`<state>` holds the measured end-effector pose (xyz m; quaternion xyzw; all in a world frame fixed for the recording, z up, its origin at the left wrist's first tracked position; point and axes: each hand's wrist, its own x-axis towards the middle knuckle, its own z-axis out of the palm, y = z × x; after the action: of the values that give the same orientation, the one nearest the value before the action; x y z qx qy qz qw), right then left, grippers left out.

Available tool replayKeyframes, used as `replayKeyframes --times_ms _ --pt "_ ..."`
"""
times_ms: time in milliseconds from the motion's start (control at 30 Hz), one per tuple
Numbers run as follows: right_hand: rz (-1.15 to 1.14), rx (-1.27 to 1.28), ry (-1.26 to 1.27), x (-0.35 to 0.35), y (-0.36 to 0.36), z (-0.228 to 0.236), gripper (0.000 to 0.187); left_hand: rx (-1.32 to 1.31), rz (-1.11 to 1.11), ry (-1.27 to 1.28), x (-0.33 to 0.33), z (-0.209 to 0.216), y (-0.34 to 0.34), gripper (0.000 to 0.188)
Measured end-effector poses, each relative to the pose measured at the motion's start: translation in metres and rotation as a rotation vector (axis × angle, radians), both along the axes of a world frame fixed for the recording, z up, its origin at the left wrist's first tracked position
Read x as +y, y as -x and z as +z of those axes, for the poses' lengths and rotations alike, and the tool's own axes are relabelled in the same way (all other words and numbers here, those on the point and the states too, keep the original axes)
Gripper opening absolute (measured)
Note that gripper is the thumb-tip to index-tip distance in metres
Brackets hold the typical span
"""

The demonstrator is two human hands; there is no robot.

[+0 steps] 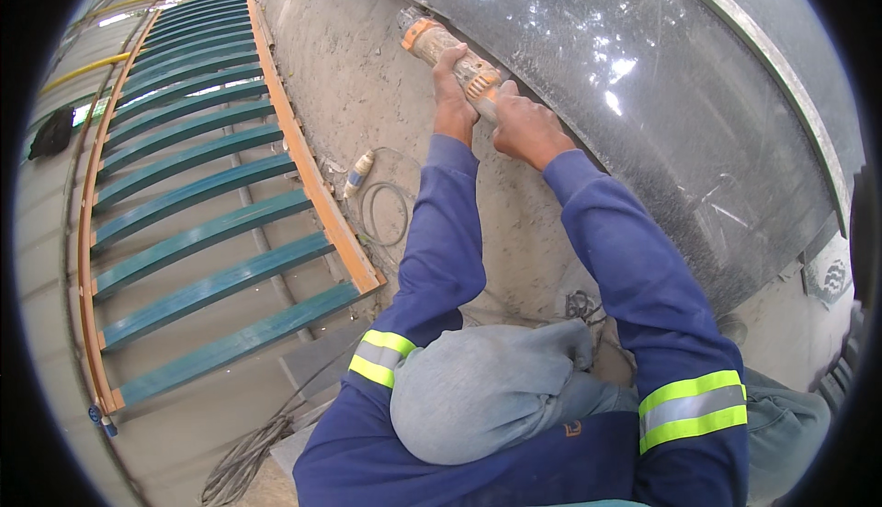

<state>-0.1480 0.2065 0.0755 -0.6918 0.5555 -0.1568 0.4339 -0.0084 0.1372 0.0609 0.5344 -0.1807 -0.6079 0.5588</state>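
Power tool (477, 77) (orange and grey, dust-coated) is out ahead of me, just beside the edge of the dark slab (661, 130); I'd expect it rigid, fairly heavy toward the head and slick from dust, so best held at mid-body and rear. My left hand (452, 95) grips mid-body, thumb over the top, other fingers mostly hidden; my right hand (530, 128) is closed round the rear end.

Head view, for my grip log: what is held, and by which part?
A dusty, orange-trimmed power tool: the left hand grips its middle, the right hand its end nearer the wearer.
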Motion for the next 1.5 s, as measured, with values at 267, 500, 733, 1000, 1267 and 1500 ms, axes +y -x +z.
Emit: replayKeyframes --times_ms 267,500,733,1000,1267,1500 --pt "0.001 -0.022 0.007 -0.008 -0.005 -0.010 0.036 -0.060 -0.052 0.036 -0.009 -0.012 -0.010 0.045" --pt "-0.005 0.013 -0.003 -0.034 -0.024 -0.019 0.046 -0.041 -0.051 0.020 -0.034 -0.021 -0.027 0.041" --pt "-0.029 0.002 -0.036 -0.036 -0.022 -0.011 0.046 -0.022 -0.064 -0.005 -0.042 -0.023 -0.029 0.041" --pt "-0.002 0.017 0.006 0.006 0.001 -0.003 0.046 0.008 -0.035 0.002 0.003 -0.009 -0.005 0.041" --pt "-0.017 0.007 0.043 0.009 0.004 -0.004 0.042 0.026 -0.059 0.044 0.003 -0.015 -0.007 0.042" --pt "-0.008 0.008 0.035 -0.012 -0.009 -0.017 0.044 -0.030 -0.054 0.054 -0.014 -0.017 -0.014 0.043"
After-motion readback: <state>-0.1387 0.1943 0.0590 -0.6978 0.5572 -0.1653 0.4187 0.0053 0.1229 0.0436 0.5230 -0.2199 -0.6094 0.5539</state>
